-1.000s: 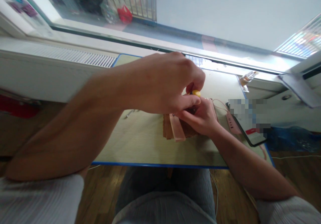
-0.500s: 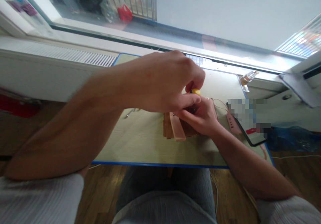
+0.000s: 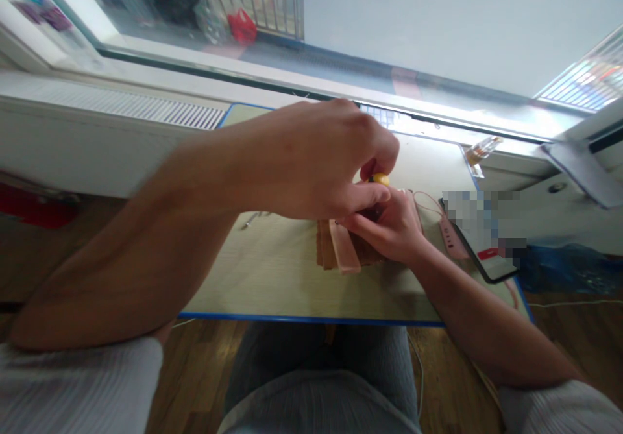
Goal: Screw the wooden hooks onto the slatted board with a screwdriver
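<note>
My left hand (image 3: 335,161) reaches across the table, with its thumb and fingers closed round a small yellow-and-black tool handle (image 3: 380,179). The lower end of that tool is hidden. Just beneath it, my right hand (image 3: 392,226) has its thumb stretched left by a pale flat strip (image 3: 346,252); its other fingers are curled and mostly out of sight. The strip lies on a brown, ragged-edged piece like cardboard (image 3: 327,252), under both hands. A small dark spot, perhaps a screw or hole, shows on the strip near the right thumb.
A thin metal piece (image 3: 250,220) lies on the blue-edged table (image 3: 253,285). On the right are a pink slotted block (image 3: 452,238) with a cord and a dark-framed tablet or phone (image 3: 501,268), partly blurred out. A small bottle (image 3: 481,152) stands by the window sill.
Almost nothing differs. The yellow handle and my left fingers have shifted very slightly; both hands stay in the same place and keep their hold.
</note>
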Motion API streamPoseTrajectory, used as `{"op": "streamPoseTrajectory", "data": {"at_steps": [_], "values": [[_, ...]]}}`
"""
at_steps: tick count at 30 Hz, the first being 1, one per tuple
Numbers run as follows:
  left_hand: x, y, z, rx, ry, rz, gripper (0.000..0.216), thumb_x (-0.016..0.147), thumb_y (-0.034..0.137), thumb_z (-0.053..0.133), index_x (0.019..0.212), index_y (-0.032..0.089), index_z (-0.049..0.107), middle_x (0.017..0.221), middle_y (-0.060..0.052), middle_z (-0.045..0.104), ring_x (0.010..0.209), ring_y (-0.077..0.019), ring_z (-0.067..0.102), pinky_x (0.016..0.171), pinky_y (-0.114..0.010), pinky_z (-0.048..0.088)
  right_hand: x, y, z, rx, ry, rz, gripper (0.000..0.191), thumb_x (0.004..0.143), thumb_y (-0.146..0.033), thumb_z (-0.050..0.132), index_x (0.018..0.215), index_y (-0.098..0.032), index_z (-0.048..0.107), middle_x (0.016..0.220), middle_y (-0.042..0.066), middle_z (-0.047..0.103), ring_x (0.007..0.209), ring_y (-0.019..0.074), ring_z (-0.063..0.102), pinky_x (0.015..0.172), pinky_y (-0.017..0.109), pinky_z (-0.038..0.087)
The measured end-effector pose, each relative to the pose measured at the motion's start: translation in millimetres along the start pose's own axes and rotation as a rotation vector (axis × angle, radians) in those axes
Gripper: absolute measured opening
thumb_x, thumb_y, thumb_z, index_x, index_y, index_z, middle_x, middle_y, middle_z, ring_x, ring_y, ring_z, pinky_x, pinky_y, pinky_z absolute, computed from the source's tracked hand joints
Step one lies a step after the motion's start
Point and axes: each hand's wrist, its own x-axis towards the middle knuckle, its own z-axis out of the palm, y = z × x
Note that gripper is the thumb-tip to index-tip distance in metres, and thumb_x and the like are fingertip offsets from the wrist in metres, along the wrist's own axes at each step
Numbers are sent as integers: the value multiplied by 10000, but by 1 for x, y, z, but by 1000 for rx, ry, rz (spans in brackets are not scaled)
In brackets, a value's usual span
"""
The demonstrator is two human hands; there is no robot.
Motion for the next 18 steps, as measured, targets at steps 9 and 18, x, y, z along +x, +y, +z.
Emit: {"op": "streamPoseTrajectory", "data": {"at_steps": [9, 18], "values": [[-1, 0, 1, -24, -8, 2, 268, 1000, 317, 538, 1046, 254, 795, 950, -30, 783, 799, -194, 700, 736, -331, 468, 0, 1, -1, -31, -9, -14, 240, 874, -266, 867, 805, -217, 643, 708, -27, 660, 647, 122, 602, 569, 249, 509], [-1, -1, 2, -48, -17, -14, 250, 1019, 332, 580, 1085, 250, 806, 961, -28, 802, 832, -195, 718, 799, -318, 509, 0, 3, -2, -64, -7, 1, 205, 869, -308, 869, 861, -212, 688, 716, -30, 674, 637, 119, 573, 560, 251, 481]]}}
